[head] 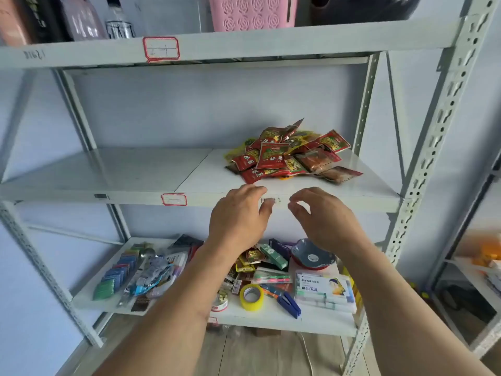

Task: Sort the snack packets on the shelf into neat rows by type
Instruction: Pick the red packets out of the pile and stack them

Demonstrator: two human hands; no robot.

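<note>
A: Fingers first. The left hand has loosely bent fingers grasping nothing, their tips at the front lip of the middle shelf. The right hand is just beside it, fingers also relaxed and spread, empty, hovering in front of the same lip. The two hands are near each other but apart.

B: And further left?

A: The left half of that shelf is bare white board, with a red-bordered label on its front edge. On the shelf above, a bigger red-bordered label sits left of a pink perforated basket.

B: Where are the snack packets?

A: The snack packets lie in one loose heap on the right half of the middle shelf, far of both hands and not touched by either.

B: How do they look?

A: Small flat foil sachets, mostly red with white characters and a green patch, some yellow ones underneath, and brownish see-through ones along the right and near side.

B: Which way do they point?

A: No shared direction. The front red one stands nearly square to the shelf edge, long axis running near to far. Others tilt left or right, one at the top sticks up on end, and the brown ones on the right lie with their long axis roughly left to right.

B: Below?

A: The lower shelf holds mixed clutter: a roll of yellow tape, a blue stapler, a blue dish.
</note>
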